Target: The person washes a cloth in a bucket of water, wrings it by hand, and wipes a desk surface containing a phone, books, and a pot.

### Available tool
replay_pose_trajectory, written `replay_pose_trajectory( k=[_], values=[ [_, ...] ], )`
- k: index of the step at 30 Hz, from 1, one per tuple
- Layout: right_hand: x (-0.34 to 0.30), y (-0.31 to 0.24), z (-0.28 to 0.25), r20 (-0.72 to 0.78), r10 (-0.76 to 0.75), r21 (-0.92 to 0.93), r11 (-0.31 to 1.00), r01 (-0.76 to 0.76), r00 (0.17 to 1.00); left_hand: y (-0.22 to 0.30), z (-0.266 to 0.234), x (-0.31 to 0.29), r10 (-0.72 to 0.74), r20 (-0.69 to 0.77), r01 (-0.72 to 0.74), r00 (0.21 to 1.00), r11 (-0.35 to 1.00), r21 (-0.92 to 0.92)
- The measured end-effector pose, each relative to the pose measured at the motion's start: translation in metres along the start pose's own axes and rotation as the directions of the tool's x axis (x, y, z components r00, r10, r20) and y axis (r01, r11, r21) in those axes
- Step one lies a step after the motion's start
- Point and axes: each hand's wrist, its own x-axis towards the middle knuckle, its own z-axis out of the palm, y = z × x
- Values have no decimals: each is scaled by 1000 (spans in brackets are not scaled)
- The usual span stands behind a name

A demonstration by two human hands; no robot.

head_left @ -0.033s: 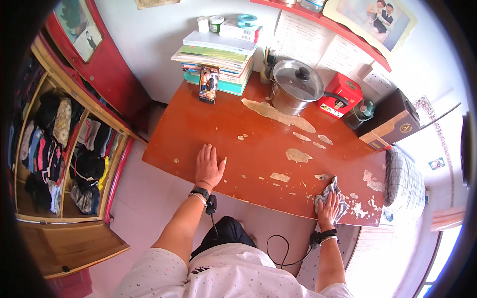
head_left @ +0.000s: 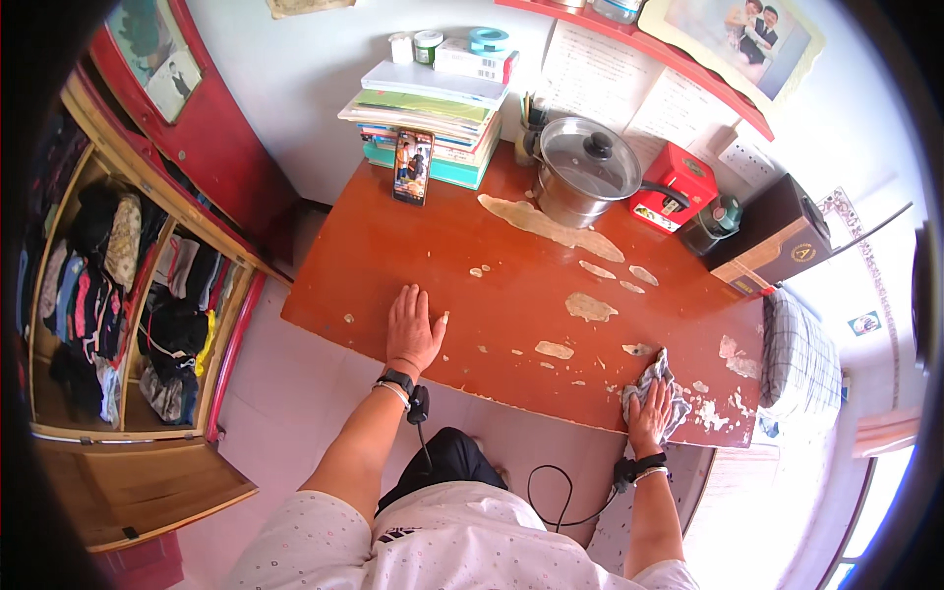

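Note:
My left hand [head_left: 414, 329] lies flat and open near the front edge of the worn red-brown table [head_left: 472, 285], its fingers stretched out and nothing in it. At the table's right end, my right hand [head_left: 649, 416] rests palm down on a crumpled grey-and-white cloth [head_left: 662, 371]. Its fingers are extended over the cloth, which bunches out beyond the fingertips and to both sides. Both wrists wear dark bands. Around the cloth the paint is chipped, with pale patches [head_left: 715, 417] showing.
Along the back stand a propped phone [head_left: 413, 168], stacked books [head_left: 433, 110], a lidded steel pot [head_left: 588, 175], a red box [head_left: 675, 187], a dark jar [head_left: 710, 226] and a dark carton [head_left: 777, 236]. A checked bundle [head_left: 801, 354] borders the right end. An open wardrobe [head_left: 128, 324] stands left.

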Motion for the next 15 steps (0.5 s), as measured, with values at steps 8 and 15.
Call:
replay_pose_trajectory(
  k=[8, 15],
  values=[
    [-4, -6, -5, 16, 7, -42, 999, -6, 1000, -2, -1, -2, -6, 22, 6, 1000, 1000, 26],
    [2, 0, 5, 20, 49, -5, 999, -49, 999, 3, 1, 2, -5, 17, 4, 1000, 1000, 22]
  ],
)
